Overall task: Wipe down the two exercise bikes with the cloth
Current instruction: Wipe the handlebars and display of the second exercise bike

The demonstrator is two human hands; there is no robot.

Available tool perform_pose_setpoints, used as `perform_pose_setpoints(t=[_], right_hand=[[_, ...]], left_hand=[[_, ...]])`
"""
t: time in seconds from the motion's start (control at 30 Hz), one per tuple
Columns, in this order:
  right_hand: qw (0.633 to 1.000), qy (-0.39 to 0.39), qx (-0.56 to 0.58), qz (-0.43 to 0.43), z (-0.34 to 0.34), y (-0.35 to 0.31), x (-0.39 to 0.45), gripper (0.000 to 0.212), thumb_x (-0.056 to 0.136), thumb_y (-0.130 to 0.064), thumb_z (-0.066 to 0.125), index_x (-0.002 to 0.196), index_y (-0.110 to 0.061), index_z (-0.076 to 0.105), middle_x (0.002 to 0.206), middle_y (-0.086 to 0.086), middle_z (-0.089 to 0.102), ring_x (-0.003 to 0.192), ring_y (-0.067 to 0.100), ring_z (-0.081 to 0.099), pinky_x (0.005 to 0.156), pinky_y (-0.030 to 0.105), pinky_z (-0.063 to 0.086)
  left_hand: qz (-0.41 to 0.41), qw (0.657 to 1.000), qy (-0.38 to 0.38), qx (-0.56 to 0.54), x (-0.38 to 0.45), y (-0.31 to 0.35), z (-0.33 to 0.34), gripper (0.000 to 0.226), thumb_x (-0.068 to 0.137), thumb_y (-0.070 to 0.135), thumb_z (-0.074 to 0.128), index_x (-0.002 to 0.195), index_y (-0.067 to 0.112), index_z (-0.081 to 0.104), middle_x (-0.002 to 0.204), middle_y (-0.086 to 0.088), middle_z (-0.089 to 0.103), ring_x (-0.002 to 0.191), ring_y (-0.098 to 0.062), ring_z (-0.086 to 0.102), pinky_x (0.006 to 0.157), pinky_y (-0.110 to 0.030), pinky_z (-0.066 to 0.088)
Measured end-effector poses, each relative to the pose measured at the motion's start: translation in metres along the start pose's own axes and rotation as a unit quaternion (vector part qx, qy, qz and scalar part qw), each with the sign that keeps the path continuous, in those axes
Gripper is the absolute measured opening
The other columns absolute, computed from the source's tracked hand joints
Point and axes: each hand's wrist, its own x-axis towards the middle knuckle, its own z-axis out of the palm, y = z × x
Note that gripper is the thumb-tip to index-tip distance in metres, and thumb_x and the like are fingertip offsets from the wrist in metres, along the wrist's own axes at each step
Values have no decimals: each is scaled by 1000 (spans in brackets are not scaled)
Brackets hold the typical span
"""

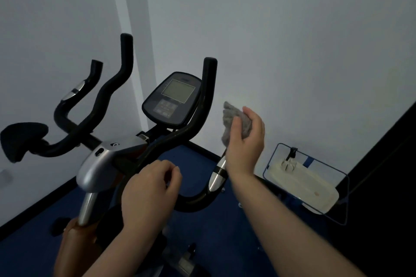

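Observation:
An exercise bike [108, 159] with black curved handlebars and a silver head stands right in front of me. Its dark console [172, 99] with a grey screen sits between the bars. My right hand [245, 141] holds a crumpled grey cloth [231, 119] in the air, just right of the right handlebar [208, 87]. My left hand [150, 193] hovers over the lower bend of that bar, fingers loosely curled, holding nothing. At the far left another handlebar end [94, 72] and a black saddle-shaped pad [22, 137] show; I cannot tell whether they belong to a second bike.
White walls meet in a corner behind the bike. The floor [225, 231] is dark blue. A blue wire rack [342, 177] holding a white container [304, 182] stands on the floor at the right. A dark panel [387, 175] fills the right edge.

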Motion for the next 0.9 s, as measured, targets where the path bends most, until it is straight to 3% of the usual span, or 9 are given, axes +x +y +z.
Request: perform_pose_setpoints(t=[0.07, 0.17, 0.3, 0.4, 0.53, 0.67, 0.77, 0.83, 0.9], right_hand=[[996, 37, 23, 77, 4, -5, -20, 36, 98, -21, 50, 134, -22, 48, 131, -10, 49, 121, 4, 48, 100, 16, 40], [973, 28, 60, 220, 2, -7, -64, 34, 100, -29, 44, 134, -23, 45, 130, -1, 54, 115, 11, 54, 100, 29, 46], [962, -14, 62, 267, -8, -9, -61, 24, 98, -39, 44, 114, -23, 52, 109, 2, 64, 94, 13, 63, 77, 27, 51], [965, 6, 19, 260, -1, -15, -31, 30, 99, -43, 42, 113, -20, 56, 101, -4, 67, 91, 11, 64, 70, 20, 46], [968, -31, 43, 245, -9, -14, -82, 26, 96, -40, 50, 117, -25, 53, 106, -2, 67, 96, 12, 64, 82, 29, 52], [958, -49, 36, 279, -9, -13, -28, 34, 95, -37, 54, 122, -17, 51, 110, 3, 66, 97, 18, 66, 87, 37, 54], [983, -26, -47, 178, 0, -21, -45, 43, 97, -31, 51, 136, -16, 42, 124, -1, 53, 108, 11, 55, 87, 22, 45], [983, -83, -54, 157, -10, -17, -71, 45, 98, -31, 50, 139, -18, 35, 125, -5, 46, 107, 3, 49, 81, 7, 38], [975, -139, -54, 163, -27, -15, -79, 34, 97, -32, 51, 127, -23, 37, 115, -9, 49, 97, -5, 51, 72, 2, 41]], left_hand=[[1, 1000, 1, 1, 0, 1, 0, 24, 87, 30, 59, 64, 25, 55, 58, 8, 50, 50, -8, 49, 43, -19, 28], [13, 1000, -6, -2, 1, -1, 1, 22, 88, 30, 58, 66, 25, 57, 60, 8, 52, 52, -8, 50, 44, -21, 32], [16, 1000, -10, -12, 0, -1, 0, 23, 88, 30, 58, 66, 25, 56, 61, 8, 53, 51, -9, 51, 45, -29, 38], [20, 1000, -17, 9, 2, 0, 0, 24, 89, 31, 56, 67, 23, 57, 63, 6, 54, 54, -11, 52, 49, -31, 39], [27, 999, -30, -12, 1, -1, -1, 23, 89, 32, 55, 67, 26, 57, 61, 8, 54, 52, -8, 51, 48, -31, 43], [47, 998, -30, -2, 2, -5, 4, 26, 89, 34, 53, 65, 25, 54, 60, 7, 53, 51, -9, 50, 46, -31, 42], [51, 999, -14, 3, 3, -6, 4, 27, 90, 35, 52, 64, 26, 52, 59, 7, 51, 50, -8, 49, 44, -29, 40], [57, 998, -5, -9, 3, -6, 2, 26, 90, 35, 52, 66, 28, 51, 59, 8, 51, 50, -7, 49, 44, -28, 40], [55, 998, -14, -37, 3, -5, 0, 21, 91, 37, 51, 71, 31, 53, 63, 12, 54, 52, -5, 52, 46, -27, 43]])
